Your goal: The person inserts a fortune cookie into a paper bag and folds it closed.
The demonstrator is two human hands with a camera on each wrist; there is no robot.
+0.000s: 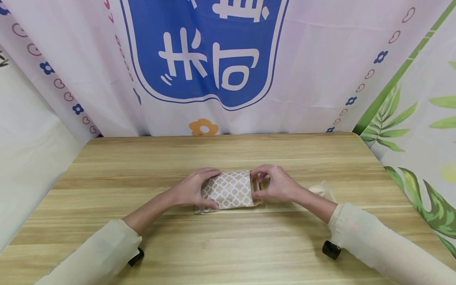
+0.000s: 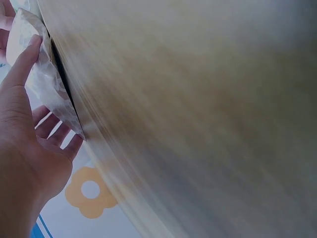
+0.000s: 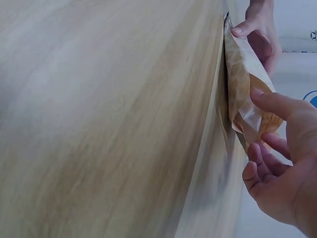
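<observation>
A tan paper bag (image 1: pixel 229 190) with a white lattice pattern lies in the middle of the wooden table, its mouth facing right. My left hand (image 1: pixel 194 188) holds its left end, thumb over the near side and fingers along the far side. At the mouth is my right hand (image 1: pixel 276 184), thumb and fingertips at opposite edges of the opening. In the right wrist view, the right thumb overlaps the mouth of the bag (image 3: pixel 242 64), with the other fingers bent below it. Something whitish and shiny shows inside the mouth. The left wrist view shows the left thumb (image 2: pixel 27 62) against the bag.
A clear plastic packet (image 1: pixel 327 192) with pale contents lies behind the right forearm. Black cylindrical pieces sit under both cuffs, one by the right sleeve (image 1: pixel 370 237). A printed curtain (image 1: pixel 306 79) hangs along the far edge of the wooden table (image 1: pixel 228 245).
</observation>
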